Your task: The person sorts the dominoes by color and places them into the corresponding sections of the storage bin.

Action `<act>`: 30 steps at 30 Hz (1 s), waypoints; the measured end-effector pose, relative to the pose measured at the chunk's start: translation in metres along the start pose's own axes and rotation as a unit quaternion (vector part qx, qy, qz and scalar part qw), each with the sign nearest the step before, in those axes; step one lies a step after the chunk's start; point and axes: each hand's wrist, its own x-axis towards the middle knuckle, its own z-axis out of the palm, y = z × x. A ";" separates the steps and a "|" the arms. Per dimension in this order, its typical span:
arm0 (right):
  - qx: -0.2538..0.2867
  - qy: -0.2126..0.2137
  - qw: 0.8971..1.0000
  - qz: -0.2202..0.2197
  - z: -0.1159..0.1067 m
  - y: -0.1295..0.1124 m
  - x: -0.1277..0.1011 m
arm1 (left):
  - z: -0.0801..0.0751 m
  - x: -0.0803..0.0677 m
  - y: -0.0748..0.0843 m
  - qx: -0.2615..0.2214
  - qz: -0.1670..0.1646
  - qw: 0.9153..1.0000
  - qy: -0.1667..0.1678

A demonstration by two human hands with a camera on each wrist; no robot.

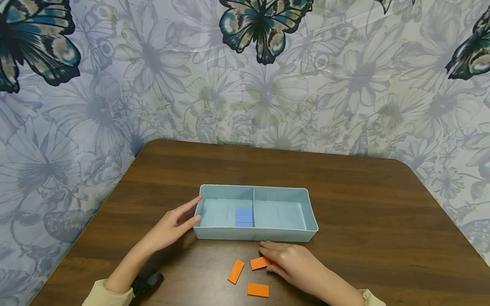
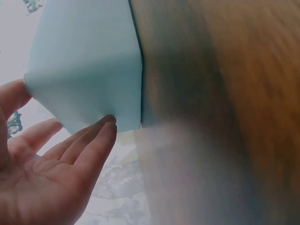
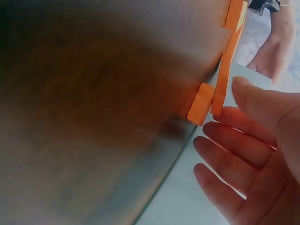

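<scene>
A light blue two-compartment box (image 1: 254, 233) stands on the table. My left hand (image 1: 168, 229) is at its left end, thumb and index fingertip at the rim. In the left wrist view, other fingers of that hand (image 2: 51, 173) lie extended against the box's end wall (image 2: 108, 89). Blue blocks (image 1: 244, 216) sit in the left compartment, against the divider. My right hand (image 1: 292, 263) is in front of the box, fingertips right at an orange block (image 1: 259, 263). In the right wrist view, its fingers (image 3: 239, 145) are loosely spread, thumb apart, beside orange blocks (image 3: 200, 104).
Two more orange blocks lie nearby, one slanted (image 1: 235, 272) and one nearer the front (image 1: 258, 290). The brown wooden table (image 1: 363, 204) reaches back to a wall (image 1: 268, 102) patterned with flowers and butterflies. A black device (image 1: 147, 282) is at the left wrist.
</scene>
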 end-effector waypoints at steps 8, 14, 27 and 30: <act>-0.009 -0.003 1.000 -0.006 0.003 -0.001 0.004 | -0.002 -0.001 -0.001 -0.032 -0.012 0.999 -0.012; -0.007 0.005 1.000 -0.010 0.006 0.000 0.005 | -0.002 -0.001 -0.001 -0.039 -0.004 0.999 -0.007; 0.013 0.028 0.999 -0.013 0.005 0.000 0.003 | -0.001 -0.002 -0.002 -0.058 0.004 0.998 -0.006; 0.022 0.025 0.999 -0.016 0.005 0.000 0.003 | -0.001 -0.001 -0.002 -0.054 0.005 0.999 -0.006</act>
